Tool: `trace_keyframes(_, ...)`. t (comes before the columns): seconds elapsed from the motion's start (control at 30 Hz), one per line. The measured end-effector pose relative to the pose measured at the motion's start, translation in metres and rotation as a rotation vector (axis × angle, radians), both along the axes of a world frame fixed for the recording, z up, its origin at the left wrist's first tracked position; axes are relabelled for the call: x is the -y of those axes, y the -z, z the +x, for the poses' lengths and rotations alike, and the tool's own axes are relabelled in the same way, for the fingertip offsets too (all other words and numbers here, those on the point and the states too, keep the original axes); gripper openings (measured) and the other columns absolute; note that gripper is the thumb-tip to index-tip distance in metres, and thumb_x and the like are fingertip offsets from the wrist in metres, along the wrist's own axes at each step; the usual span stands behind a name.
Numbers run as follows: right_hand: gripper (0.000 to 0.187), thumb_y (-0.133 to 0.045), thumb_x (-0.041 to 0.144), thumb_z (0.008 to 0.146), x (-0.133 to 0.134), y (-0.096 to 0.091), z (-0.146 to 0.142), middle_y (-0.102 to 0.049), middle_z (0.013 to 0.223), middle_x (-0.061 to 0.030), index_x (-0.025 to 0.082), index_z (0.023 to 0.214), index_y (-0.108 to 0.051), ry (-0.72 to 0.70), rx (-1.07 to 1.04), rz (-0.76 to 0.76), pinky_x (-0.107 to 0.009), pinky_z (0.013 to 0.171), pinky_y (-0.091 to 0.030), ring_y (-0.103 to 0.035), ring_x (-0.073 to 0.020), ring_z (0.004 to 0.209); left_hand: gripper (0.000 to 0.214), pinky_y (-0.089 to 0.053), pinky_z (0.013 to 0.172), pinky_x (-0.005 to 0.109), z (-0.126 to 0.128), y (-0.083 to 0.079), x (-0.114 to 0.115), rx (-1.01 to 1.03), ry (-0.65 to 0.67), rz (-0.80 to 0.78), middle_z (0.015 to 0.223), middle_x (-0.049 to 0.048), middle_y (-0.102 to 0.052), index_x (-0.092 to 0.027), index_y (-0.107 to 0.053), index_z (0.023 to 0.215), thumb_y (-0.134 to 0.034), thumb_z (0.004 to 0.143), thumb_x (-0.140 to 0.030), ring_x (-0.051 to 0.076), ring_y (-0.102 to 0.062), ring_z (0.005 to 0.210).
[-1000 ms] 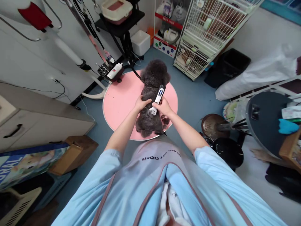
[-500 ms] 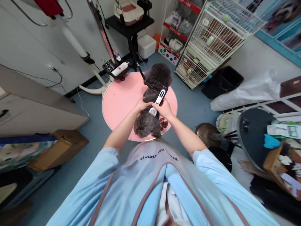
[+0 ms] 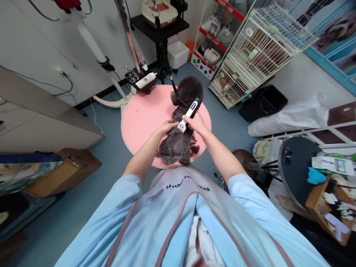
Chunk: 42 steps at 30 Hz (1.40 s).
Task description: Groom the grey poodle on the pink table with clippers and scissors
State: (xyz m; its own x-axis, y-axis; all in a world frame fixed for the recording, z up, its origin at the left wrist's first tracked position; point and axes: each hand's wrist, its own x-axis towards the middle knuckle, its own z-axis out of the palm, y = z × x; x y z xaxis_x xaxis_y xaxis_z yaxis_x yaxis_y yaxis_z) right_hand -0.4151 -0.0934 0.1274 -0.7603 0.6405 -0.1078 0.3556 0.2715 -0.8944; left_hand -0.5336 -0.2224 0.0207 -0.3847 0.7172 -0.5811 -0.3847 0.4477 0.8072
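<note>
Centrally, the right hand [image 3: 197, 123] is closed around a white-and-black electric hair clipper [image 3: 190, 113], whose blade end rests on the back of a small dark grey curly-coated dog [image 3: 178, 145]. The left hand [image 3: 166, 128] lies open on the dog's coat just beside the blade. The dog stands on a round pink grooming table [image 3: 141, 115], facing away, with a black leash [image 3: 174, 88] at its neck. Beyond are a black tool tray [image 3: 132, 76] and a white wire cage [image 3: 258, 48].

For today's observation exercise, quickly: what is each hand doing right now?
Left hand: open, laid on the dog.
Right hand: closed around the clipper, blade end at the dog's back.
</note>
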Motion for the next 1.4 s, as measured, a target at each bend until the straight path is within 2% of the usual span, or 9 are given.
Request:
trace_keyframes(0.13,0.045,-0.071,0.034,0.067,0.051,-0.009,0.021,-0.066,0.096,-0.0045,0.019,0.106,-0.053,-0.299,0.101,0.070,-0.041,0.083,-0.053,-0.063,-0.0218,0.086,0.040,-0.046,0.058,0.027,0.006,0.002,-0.004,0.024,-0.077,-0.002,0.061,0.0041,-0.063,-0.011,-0.066,0.091,-0.076,0.071,-0.044,0.016,-0.060,0.056)
trace_keyframes(0.2,0.044,-0.071,0.035,0.067,0.055,-0.013,0.026,-0.067,0.095,-0.0037,0.019,0.105,-0.054,-0.399,0.132,0.047,-0.041,0.082,-0.054,-0.063,-0.0215,0.084,0.041,-0.048,0.062,0.028,0.008,0.001,-0.004,0.036,-0.117,-0.001,0.063,0.0056,-0.066,-0.010,-0.066,0.090,-0.076,0.072,-0.045,0.017,-0.063,0.061)
trace_keyframes(0.4,0.042,-0.065,0.038,0.073,0.005,-0.005,-0.008,-0.065,0.104,-0.0098,0.017,0.107,-0.051,0.069,0.109,0.158,-0.044,0.088,-0.051,-0.063,-0.0251,0.093,0.052,-0.049,0.062,0.029,0.007,0.004,-0.007,0.050,-0.190,-0.012,0.075,0.0090,-0.070,-0.011,-0.064,0.086,-0.076,0.067,-0.058,0.020,-0.065,0.066)
trace_keyframes(0.67,0.051,-0.072,0.044,0.068,0.085,-0.006,0.029,-0.069,0.089,-0.0049,0.021,0.109,-0.053,-0.419,0.292,0.126,-0.043,0.076,-0.054,-0.066,-0.0253,0.078,0.042,-0.047,0.062,0.028,0.001,0.006,0.002,-0.068,-0.102,-0.031,0.069,0.0051,-0.066,-0.011,-0.065,0.085,-0.074,0.072,-0.050,0.019,-0.062,0.066)
trace_keyframes(0.87,0.043,-0.063,0.043,0.076,0.059,-0.005,0.021,-0.068,0.105,-0.0101,0.019,0.110,-0.052,0.016,0.087,0.179,-0.042,0.084,-0.054,-0.066,-0.0251,0.092,0.060,-0.050,0.069,0.029,0.003,0.003,0.040,-0.055,0.136,0.134,0.100,0.0132,-0.071,-0.009,-0.064,0.100,-0.058,0.079,-0.065,0.023,-0.066,0.085)
trace_keyframes(1.0,0.051,-0.070,0.044,0.070,0.078,-0.002,0.037,-0.070,0.095,-0.0066,0.020,0.112,-0.053,-0.190,0.219,0.169,-0.041,0.078,-0.055,-0.067,-0.0258,0.084,0.062,-0.051,0.080,0.031,0.010,-0.007,0.048,-0.243,0.209,0.194,0.113,0.0152,-0.068,-0.008,-0.062,0.111,-0.062,0.077,-0.059,0.027,-0.064,0.099)
trace_keyframes(1.1,0.039,-0.070,0.044,0.072,0.091,-0.003,0.057,-0.071,0.085,-0.0041,0.021,0.103,-0.060,-0.370,0.237,0.125,-0.039,0.074,-0.055,-0.068,-0.0240,0.077,0.066,-0.051,0.086,0.032,0.017,-0.017,0.050,-0.303,0.219,0.262,0.122,0.0159,-0.065,-0.008,-0.057,0.124,-0.066,0.077,-0.053,0.028,-0.062,0.107)
trace_keyframes(1.27,0.025,-0.066,0.039,0.077,0.076,0.000,0.072,-0.072,0.092,-0.0061,0.020,0.095,-0.066,-0.226,0.023,0.097,-0.039,0.077,-0.055,-0.069,-0.0240,0.085,0.071,-0.051,0.088,0.033,0.029,-0.031,0.053,-0.417,0.172,0.190,0.124,0.0156,-0.064,-0.009,-0.055,0.127,-0.071,0.073,-0.052,0.029,-0.062,0.109)
trace_keyframes(1.4,0.029,-0.071,0.036,0.073,0.077,0.007,0.083,-0.073,0.094,-0.0051,0.021,0.097,-0.066,-0.348,0.048,0.040,-0.039,0.077,-0.055,-0.068,-0.0234,0.086,0.061,-0.051,0.077,0.032,0.038,-0.035,0.049,-0.458,0.133,0.021,0.106,0.0143,-0.070,-0.009,-0.063,0.113,-0.069,0.073,-0.056,0.027,-0.067,0.092)
